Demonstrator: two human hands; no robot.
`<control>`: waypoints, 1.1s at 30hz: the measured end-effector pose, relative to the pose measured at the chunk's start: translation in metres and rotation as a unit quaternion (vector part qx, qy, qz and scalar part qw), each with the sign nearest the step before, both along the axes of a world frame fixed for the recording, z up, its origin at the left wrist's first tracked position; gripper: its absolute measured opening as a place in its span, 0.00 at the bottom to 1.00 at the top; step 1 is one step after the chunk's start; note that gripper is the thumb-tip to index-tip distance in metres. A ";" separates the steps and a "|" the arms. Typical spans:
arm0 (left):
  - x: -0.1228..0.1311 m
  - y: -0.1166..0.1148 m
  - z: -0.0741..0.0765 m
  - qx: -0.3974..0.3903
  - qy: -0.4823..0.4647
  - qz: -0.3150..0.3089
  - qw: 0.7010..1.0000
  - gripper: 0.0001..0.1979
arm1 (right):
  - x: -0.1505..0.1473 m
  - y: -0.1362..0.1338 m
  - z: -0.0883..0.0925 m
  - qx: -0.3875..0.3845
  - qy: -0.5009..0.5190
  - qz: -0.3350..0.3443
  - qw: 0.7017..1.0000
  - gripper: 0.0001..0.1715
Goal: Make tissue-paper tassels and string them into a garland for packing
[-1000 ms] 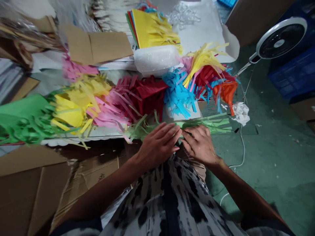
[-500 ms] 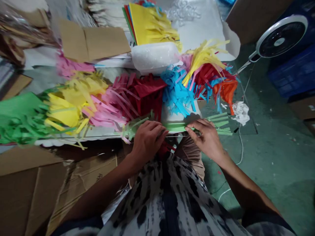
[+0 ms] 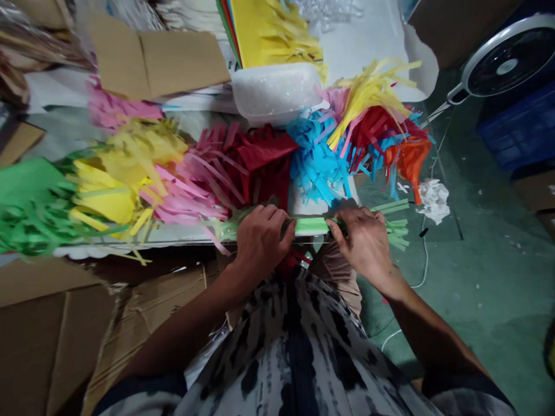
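My left hand (image 3: 262, 240) and my right hand (image 3: 362, 245) both grip a light green fringed tissue paper strip (image 3: 310, 226), which spans the gap between them. Its cut fringe (image 3: 396, 231) sticks out past my right hand, and more fringe shows left of my left hand. Just above the strip lies a heap of blue fringed paper (image 3: 314, 156) beside red fringed paper (image 3: 260, 167). A small red piece (image 3: 290, 266) shows below my hands, near my lap.
Pink (image 3: 191, 196), yellow (image 3: 117, 190) and bright green (image 3: 30, 196) fringed paper spread left along a white board (image 3: 173, 236). Behind are a white foam block (image 3: 275, 92) and a cardboard sheet (image 3: 156, 63). A fan (image 3: 507, 66), blue crate (image 3: 524, 127) and crumpled white paper (image 3: 433, 199) lie right.
My hands went from lying flat on the green strip to gripping it. They have drawn apart, and the strip now lies straighter between them. The view has shifted slightly.
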State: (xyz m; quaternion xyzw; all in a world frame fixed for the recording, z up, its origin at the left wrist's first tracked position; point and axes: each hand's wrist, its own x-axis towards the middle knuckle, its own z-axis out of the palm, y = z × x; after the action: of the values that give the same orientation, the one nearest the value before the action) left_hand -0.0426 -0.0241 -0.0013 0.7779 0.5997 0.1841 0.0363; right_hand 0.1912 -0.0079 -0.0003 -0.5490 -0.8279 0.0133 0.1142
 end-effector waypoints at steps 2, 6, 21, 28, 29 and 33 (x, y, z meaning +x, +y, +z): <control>0.000 0.002 0.001 -0.002 0.008 0.002 1.000 0.10 | -0.001 -0.001 -0.001 0.011 -0.011 0.002 1.000 0.17; 0.001 0.005 0.003 -0.006 0.027 0.003 1.000 0.09 | -0.003 -0.003 -0.001 0.035 -0.017 0.006 0.999 0.17; -0.012 -0.002 -0.001 0.136 0.109 -0.261 0.949 0.13 | 0.056 -0.020 -0.003 0.158 0.064 0.154 0.973 0.19; -0.009 -0.013 0.000 0.085 0.077 -0.256 0.960 0.19 | 0.037 -0.033 0.006 0.145 0.065 0.103 0.982 0.20; -0.011 -0.012 -0.001 0.078 0.067 -0.256 0.961 0.19 | 0.026 -0.034 0.005 0.118 0.057 0.116 0.985 0.20; -0.037 -0.004 -0.001 0.084 0.048 -0.234 0.967 0.18 | 0.004 -0.033 0.000 0.070 0.057 0.109 0.990 0.17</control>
State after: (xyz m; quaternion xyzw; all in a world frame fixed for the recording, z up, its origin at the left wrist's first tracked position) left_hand -0.0794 -0.0285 -0.0026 0.9048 0.3842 0.1830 -0.0158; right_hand 0.1950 -0.0414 0.0002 -0.4447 -0.8737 -0.0008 0.1972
